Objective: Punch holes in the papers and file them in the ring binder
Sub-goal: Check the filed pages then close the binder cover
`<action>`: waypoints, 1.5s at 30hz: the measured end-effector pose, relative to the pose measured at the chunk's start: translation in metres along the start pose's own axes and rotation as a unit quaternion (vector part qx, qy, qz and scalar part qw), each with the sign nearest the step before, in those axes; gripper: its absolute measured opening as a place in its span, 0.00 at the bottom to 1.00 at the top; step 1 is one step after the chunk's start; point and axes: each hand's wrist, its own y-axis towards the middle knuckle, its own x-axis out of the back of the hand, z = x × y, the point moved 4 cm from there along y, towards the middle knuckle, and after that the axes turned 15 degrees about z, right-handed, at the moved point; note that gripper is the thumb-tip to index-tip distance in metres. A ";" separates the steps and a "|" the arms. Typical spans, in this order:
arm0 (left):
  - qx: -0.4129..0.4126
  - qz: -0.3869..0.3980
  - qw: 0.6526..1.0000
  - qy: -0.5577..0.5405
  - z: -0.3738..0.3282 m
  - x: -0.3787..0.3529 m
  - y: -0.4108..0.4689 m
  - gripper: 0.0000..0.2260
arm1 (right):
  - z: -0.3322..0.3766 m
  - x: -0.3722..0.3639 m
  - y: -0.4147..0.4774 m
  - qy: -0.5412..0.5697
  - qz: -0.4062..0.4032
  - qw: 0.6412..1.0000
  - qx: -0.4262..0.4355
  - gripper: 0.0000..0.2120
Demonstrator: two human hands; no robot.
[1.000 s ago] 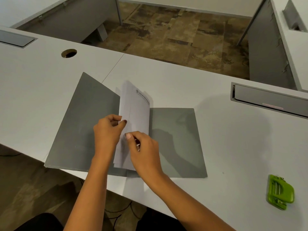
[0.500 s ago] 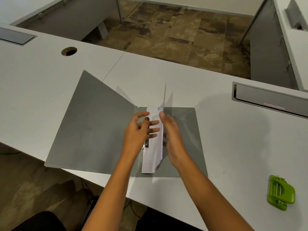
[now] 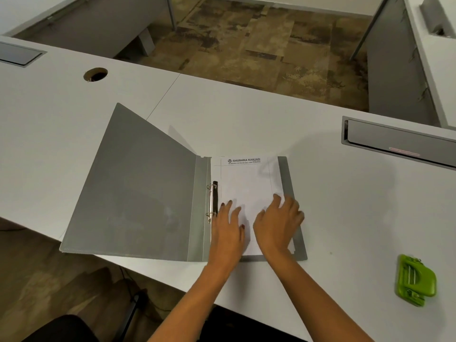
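A grey ring binder (image 3: pixel 138 198) lies open on the white desk, its left cover raised a little at the far edge. White papers (image 3: pixel 244 183) with a printed letterhead lie flat on its right half, threaded on the metal rings (image 3: pixel 211 203). My left hand (image 3: pixel 228 228) rests flat on the papers beside the rings, fingers apart. My right hand (image 3: pixel 278 223) presses flat on the papers' right side, slightly blurred. A green hole punch (image 3: pixel 414 283) sits at the desk's near right, apart from both hands.
The white desk (image 3: pixel 246 112) has a round cable hole (image 3: pixel 95 74) at far left and a grey cable flap (image 3: pixel 399 141) at right. Another flap (image 3: pixel 17 54) sits at the far left. The desk's near edge runs just below the binder.
The papers stood upright between my hands; they have swung over to the right and now lie flat on the binder's right half. Both hands have moved right and flattened on them.
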 end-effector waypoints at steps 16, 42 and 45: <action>0.038 0.090 0.988 0.121 0.030 -0.051 -0.005 0.27 | -0.031 -0.081 -0.003 0.005 0.062 0.991 0.116 0.39; 0.291 -0.305 0.905 0.061 -0.011 0.232 -0.053 0.34 | 0.071 0.040 -0.075 0.319 -0.014 0.908 0.271 0.19; 0.319 -0.277 0.906 0.011 0.000 0.232 -0.056 0.34 | 0.073 0.047 -0.077 0.336 -0.005 0.901 0.274 0.18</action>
